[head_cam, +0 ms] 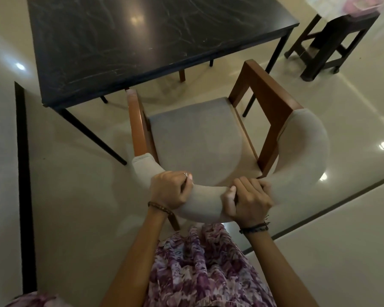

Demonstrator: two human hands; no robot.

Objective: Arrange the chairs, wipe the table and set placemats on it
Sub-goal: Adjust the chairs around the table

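brown wooden chair [200,131], grey seat; curved pale padded backrest

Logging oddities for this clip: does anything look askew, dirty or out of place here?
Yes. The armchair sits skewed to the black table, at its corner rather than squared to an edge; left hand and right hand grip its padded backrest. The tabletop shows pale smears and streaks.

Glossy cream tiled floor [75,207], dark strips across it. Standing on it: black table [142,36] with smeared marble-like top; wooden armchair [200,134] just beside table's near edge; dark wooden stool [328,41] far right, apart.
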